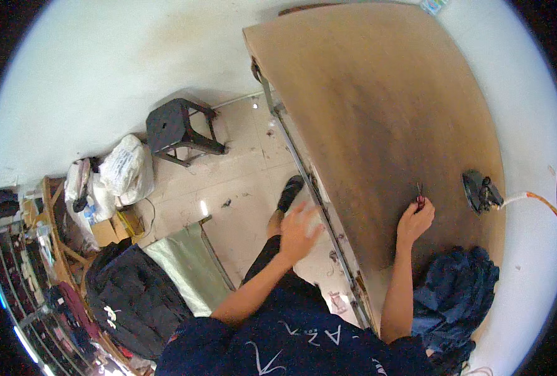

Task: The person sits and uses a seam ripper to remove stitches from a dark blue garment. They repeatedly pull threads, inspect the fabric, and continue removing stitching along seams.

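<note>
My right hand [418, 219] rests over the brown table and is closed around small red-handled snips [420, 200], whose thin metal tips point away from me. Off the table's near long edge, my left hand [300, 233] hangs in the air above the floor. Its fingers look spread and hold nothing, though motion blurs them a little. A black clothes iron [477, 191] sits on the table to the right of my right hand. Nearer to me, a heap of dark blue cloth [457, 288] lies by my right forearm.
The wooden table [378, 113] runs along the right wall. A black stool [181, 130] and white plastic bags [128, 169] stand at the left wall. Dark clothing [137, 297] and a silvery-green sheet [187, 266] lie at lower left. Scraps dot the tiled floor [247, 182].
</note>
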A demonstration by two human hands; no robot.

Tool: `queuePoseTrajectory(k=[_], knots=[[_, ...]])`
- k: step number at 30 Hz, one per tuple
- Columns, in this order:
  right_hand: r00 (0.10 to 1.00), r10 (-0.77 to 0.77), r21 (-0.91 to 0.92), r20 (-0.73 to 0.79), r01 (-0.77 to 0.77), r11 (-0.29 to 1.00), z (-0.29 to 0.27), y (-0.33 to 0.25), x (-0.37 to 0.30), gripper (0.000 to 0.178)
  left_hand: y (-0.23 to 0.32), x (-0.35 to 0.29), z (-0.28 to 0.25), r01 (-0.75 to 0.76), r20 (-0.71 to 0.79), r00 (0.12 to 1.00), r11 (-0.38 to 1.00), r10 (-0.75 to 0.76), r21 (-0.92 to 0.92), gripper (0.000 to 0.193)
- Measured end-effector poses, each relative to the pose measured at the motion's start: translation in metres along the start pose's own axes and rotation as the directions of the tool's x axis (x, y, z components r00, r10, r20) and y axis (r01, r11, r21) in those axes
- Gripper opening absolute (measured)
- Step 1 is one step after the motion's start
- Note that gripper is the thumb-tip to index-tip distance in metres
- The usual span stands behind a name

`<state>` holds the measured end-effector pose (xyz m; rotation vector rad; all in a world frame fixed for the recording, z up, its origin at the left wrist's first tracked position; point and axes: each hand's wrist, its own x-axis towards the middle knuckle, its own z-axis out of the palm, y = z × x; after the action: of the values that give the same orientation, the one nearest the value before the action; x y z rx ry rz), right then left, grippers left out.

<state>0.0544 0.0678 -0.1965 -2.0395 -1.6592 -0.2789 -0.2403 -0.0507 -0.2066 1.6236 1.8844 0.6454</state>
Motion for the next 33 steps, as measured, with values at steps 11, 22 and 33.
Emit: queuePoseTrajectory(k=[11, 22, 33], knots=[[0.989, 0.124, -0.045, 0.08, -0.12, 0.992, 0.008, 0.016, -0.001, 0.037, -0.428, 0.094, -0.049, 0.596, -0.021, 0.772, 0.713, -0.635, 0.37, 0.073], [0.977, 0.199, 0.02, 0.079, -0.201, 0.979, 0.008, 0.106, 0.012, 0.056, -0.608, 0.234, -0.141, 0.457, -0.402, 0.884, 0.618, -0.238, 0.64, 0.1], [0.994, 0.113, 0.077, 0.015, -0.113, 0.991, 0.017, 0.069, 0.013, 0.039, -0.48, 0.073, -0.014, 0.177, -0.245, 0.969, 0.76, -0.024, 0.625, 0.073]])
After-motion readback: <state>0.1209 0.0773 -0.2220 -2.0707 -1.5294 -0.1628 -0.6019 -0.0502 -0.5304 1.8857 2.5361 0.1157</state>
